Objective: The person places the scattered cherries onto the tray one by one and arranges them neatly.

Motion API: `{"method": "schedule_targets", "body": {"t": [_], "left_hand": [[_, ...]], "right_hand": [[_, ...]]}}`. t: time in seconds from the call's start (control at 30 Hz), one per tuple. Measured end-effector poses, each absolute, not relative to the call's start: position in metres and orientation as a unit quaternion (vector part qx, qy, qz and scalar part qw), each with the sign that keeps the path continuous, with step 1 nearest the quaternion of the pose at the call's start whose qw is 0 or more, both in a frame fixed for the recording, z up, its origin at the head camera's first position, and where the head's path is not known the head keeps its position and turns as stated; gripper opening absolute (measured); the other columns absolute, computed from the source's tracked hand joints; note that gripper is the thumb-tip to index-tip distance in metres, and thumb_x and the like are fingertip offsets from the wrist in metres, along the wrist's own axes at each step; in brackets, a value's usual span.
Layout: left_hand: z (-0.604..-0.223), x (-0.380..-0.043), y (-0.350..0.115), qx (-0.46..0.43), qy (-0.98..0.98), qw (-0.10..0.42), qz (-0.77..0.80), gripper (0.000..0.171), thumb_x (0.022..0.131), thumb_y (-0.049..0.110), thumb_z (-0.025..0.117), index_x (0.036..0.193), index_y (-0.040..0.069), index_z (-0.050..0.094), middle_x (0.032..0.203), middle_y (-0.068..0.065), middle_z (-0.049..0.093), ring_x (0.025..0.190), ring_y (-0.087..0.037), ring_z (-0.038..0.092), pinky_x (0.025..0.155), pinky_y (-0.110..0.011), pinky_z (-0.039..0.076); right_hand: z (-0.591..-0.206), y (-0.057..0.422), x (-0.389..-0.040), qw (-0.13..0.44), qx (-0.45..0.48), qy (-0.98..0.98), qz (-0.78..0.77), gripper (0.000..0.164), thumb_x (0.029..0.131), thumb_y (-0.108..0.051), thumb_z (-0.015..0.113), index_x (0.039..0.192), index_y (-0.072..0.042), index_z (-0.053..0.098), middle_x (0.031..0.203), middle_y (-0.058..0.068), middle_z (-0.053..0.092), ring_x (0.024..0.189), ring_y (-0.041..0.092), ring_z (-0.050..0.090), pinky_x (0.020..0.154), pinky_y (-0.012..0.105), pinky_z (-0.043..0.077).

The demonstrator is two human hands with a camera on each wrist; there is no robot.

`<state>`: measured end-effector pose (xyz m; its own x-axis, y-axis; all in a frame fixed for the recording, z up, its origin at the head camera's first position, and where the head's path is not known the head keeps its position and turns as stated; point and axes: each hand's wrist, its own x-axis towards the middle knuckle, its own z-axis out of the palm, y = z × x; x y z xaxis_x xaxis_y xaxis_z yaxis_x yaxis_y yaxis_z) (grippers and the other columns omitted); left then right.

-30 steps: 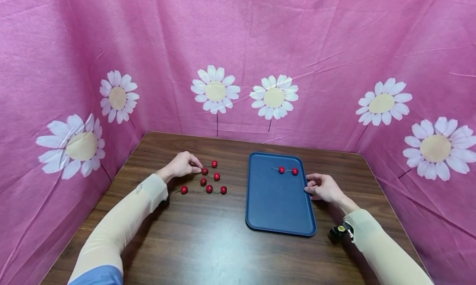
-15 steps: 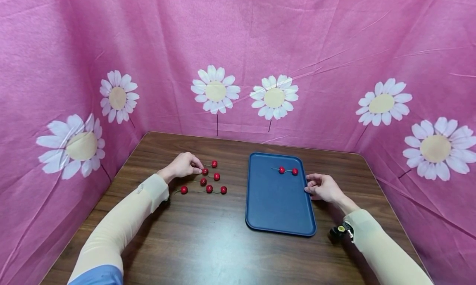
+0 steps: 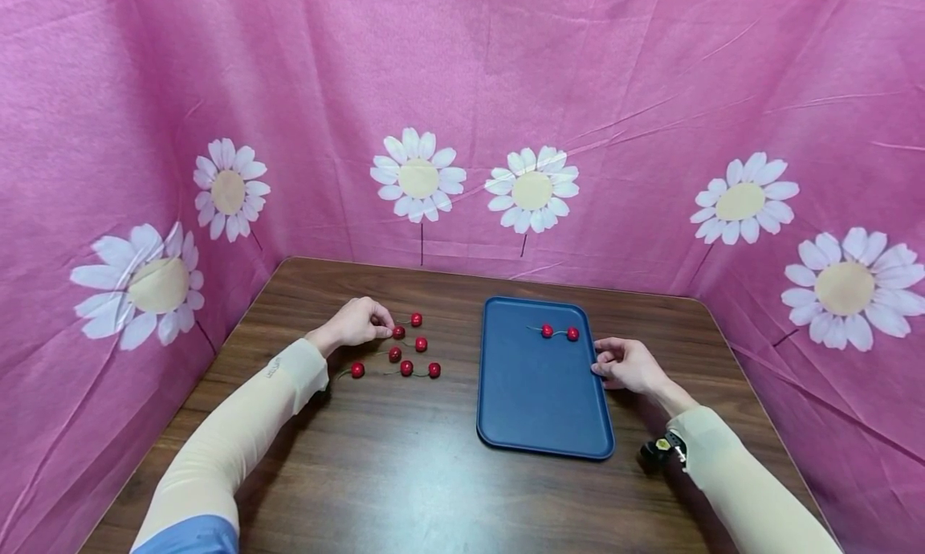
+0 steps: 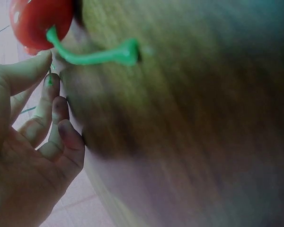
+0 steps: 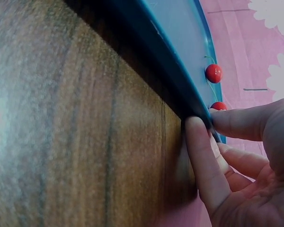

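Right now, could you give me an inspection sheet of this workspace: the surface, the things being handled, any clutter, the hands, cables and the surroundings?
Surface: brown wood-grain table, with a bright reflection toward the near side.
Job's things: blue tray on the table; two cherries in its far part; six cherries loose on the table, left of the tray.
Clutter: nothing seen.
Left hand: pinches one more cherry, seemingly by the stem.
Right hand: grips the tray's right rim; a black device sits at that wrist.
Cables: nothing seen.
Surroundings: pink cloth printed with white flowers, behind the table and along both sides.
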<state>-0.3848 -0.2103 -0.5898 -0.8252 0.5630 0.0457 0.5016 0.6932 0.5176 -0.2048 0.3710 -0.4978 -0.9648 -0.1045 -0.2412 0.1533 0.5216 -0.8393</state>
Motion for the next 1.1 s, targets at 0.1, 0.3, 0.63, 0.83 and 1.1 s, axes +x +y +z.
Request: {"method": "schedule_targets", "body": {"t": [0.1, 0.3, 0.63, 0.83, 1.1], "left_hand": [[-0.58, -0.376, -0.207, 0.278, 0.92, 0.058, 0.27, 0.014, 0.095, 0.032, 0.088, 0.086, 0.041, 0.084, 0.083, 0.022, 0.078, 0.082, -0.008, 0.068, 0.08, -0.032, 0.054], [-0.517, -0.331, -0.187, 0.268, 0.911, 0.074, 0.305, 0.008, 0.098, 0.02, 0.082, 0.091, 0.021, 0.084, 0.079, 0.003, 0.078, 0.075, -0.012, 0.063, 0.078, -0.034, 0.051], [-0.474, -0.319, -0.163, 0.252, 0.914, 0.073, 0.31, 0.007, 0.097, 0.015, 0.082, 0.091, 0.015, 0.085, 0.085, 0.003, 0.08, 0.083, -0.012, 0.064, 0.084, -0.033, 0.052], [-0.463, -0.322, -0.151, 0.258, 0.911, 0.074, 0.315, 0.007, 0.098, 0.015, 0.08, 0.096, 0.011, 0.085, 0.089, 0.0, 0.082, 0.083, -0.013, 0.063, 0.082, -0.033, 0.051], [-0.449, -0.33, -0.126, 0.272, 0.904, 0.064, 0.324, 0.011, 0.1, 0.014, 0.077, 0.1, 0.008, 0.086, 0.089, -0.001, 0.083, 0.081, -0.011, 0.062, 0.076, -0.03, 0.051]], "right_hand": [[-0.498, 0.37, -0.204, 0.132, 0.018, 0.862, -0.49, 0.054, 0.103, 0.005, 0.07, 0.151, 0.02, 0.051, 0.097, 0.007, 0.066, 0.081, 0.006, 0.069, 0.073, 0.034, 0.07], [-0.499, 0.369, -0.204, 0.134, 0.015, 0.865, -0.484, 0.055, 0.104, 0.004, 0.071, 0.152, 0.02, 0.05, 0.099, 0.008, 0.066, 0.083, 0.008, 0.069, 0.075, 0.036, 0.07], [-0.499, 0.371, -0.205, 0.135, 0.015, 0.864, -0.485, 0.055, 0.103, 0.004, 0.071, 0.151, 0.02, 0.05, 0.098, 0.008, 0.067, 0.083, 0.008, 0.07, 0.075, 0.035, 0.07], [-0.498, 0.372, -0.205, 0.138, 0.015, 0.864, -0.485, 0.056, 0.104, 0.004, 0.071, 0.152, 0.02, 0.05, 0.098, 0.008, 0.066, 0.083, 0.008, 0.069, 0.074, 0.035, 0.07], [-0.5, 0.372, -0.205, 0.135, 0.018, 0.862, -0.489, 0.056, 0.103, 0.004, 0.071, 0.152, 0.02, 0.05, 0.098, 0.006, 0.067, 0.082, 0.006, 0.069, 0.073, 0.033, 0.069]]}}
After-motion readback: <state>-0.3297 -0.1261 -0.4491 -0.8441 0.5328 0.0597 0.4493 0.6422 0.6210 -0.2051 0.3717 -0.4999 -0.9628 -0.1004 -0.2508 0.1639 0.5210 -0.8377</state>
